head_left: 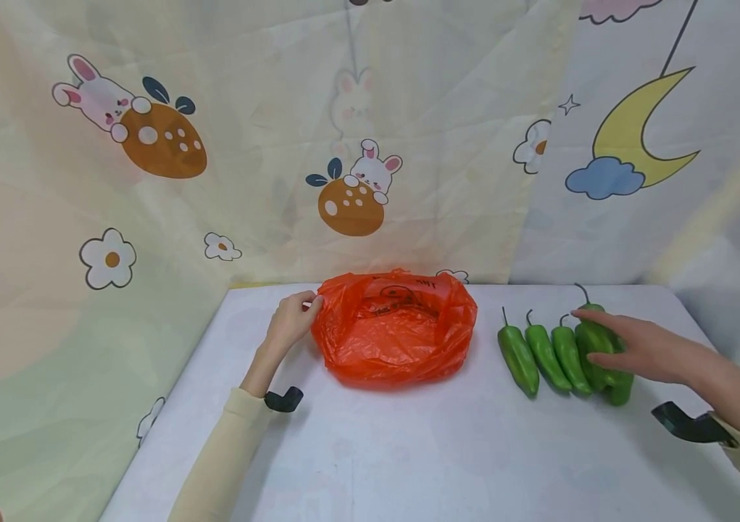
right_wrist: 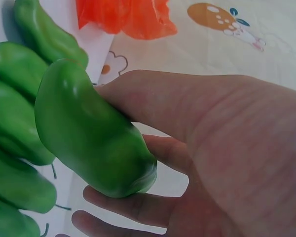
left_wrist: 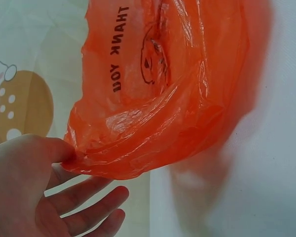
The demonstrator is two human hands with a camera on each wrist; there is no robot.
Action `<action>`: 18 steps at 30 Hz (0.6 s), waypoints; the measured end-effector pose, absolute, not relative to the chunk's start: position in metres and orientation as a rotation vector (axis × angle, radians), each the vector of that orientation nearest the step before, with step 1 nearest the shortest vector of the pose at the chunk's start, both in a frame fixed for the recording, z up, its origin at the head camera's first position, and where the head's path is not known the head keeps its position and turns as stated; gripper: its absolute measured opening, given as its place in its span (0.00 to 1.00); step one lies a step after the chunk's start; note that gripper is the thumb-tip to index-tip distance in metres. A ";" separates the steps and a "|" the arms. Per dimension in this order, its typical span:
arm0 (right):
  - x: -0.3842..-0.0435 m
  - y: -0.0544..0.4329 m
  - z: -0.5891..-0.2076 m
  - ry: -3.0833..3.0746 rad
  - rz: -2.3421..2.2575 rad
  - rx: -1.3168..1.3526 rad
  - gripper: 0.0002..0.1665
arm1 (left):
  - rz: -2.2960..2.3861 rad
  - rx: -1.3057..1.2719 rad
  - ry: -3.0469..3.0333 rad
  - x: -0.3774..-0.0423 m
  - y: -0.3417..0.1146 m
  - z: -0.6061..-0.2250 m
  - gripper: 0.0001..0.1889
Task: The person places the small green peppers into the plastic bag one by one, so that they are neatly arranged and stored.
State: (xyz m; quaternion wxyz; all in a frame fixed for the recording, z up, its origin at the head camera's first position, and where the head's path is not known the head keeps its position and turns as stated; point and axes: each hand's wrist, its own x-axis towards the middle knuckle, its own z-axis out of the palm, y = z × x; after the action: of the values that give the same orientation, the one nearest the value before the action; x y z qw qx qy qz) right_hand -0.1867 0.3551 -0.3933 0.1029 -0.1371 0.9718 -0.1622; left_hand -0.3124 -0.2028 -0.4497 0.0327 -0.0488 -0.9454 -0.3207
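An orange-red plastic bag [head_left: 396, 348] lies with its mouth spread wide; dark print shows inside. My left hand [head_left: 291, 319] pinches the left edge of its rim between thumb and index finger, the other fingers apart in the left wrist view. Over at the right, my right hand [head_left: 646, 348] holds a green pepper [right_wrist: 89, 133] between thumb and fingers. In the right wrist view the pepper hides part of the fingers. Left of this hand, a green pepper [head_left: 518, 359] lies in a row with others, their stems toward the back wall.
The white table [head_left: 396, 457] carries the bag and the peppers. Printed cloth [head_left: 265, 181] hangs behind the table and at both sides. A dark strap or mount [head_left: 283, 399] sits at the left wrist, with a similar one [head_left: 692, 426] at the right.
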 end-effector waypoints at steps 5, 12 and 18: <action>-0.189 0.346 -0.390 2.865 -0.453 -0.413 0.45 | -0.992 -0.155 -2.916 -0.313 -0.203 -0.450 0.16; -0.190 0.337 -0.385 2.858 -0.437 -0.446 0.44 | -0.986 -0.159 -2.911 -0.313 -0.203 -0.450 0.16; -0.192 0.331 -0.379 2.862 -0.433 -0.481 0.44 | -0.976 -0.166 -2.902 -0.313 -0.204 -0.451 0.16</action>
State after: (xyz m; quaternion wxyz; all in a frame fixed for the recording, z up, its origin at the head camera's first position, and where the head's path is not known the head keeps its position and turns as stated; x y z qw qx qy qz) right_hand -0.1918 0.3307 -0.3791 0.1036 -0.1632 0.9701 -0.1469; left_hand -0.3126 -0.2037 -0.4508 0.0376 -0.0541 -0.9458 -0.3180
